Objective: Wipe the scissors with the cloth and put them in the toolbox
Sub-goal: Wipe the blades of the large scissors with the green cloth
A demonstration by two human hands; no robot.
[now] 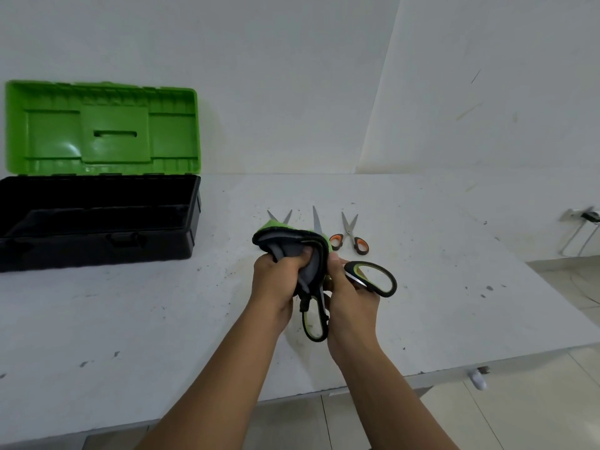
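Scissors with black-and-green handles (373,279) held above the white bench (130,319), near its front middle, with the handle loops spread apart: one loop to the right of the right hand (352,295), the other hanging down between the two wrists. Right hand gripping the scissors near the pivot, thumb on top. Blades hidden inside the folded cloth (292,245), grey on the inner face and green on the outer, with a dark edge. Left hand (279,280) closed around the cloth, fingers curled and squeezing the fabric over the blades. Toolbox (97,219) at the far left of the bench, well apart from the hands: black body, open, with the green lid (102,128) standing upright against the white wall (292,76); interior dark, contents not discernible. Three more pairs of scissors lying on the bench just beyond the hands, tips pointing away: orange-handled scissors (352,237) fully visible on the right, blades slightly parted; a middle pair (316,219) showing only one long closed blade above the cloth; a left pair (280,217) showing only two parted tips above the cloth. Dark specks scattered over the bench surface. Tiled floor (519,401) visible at lower right.
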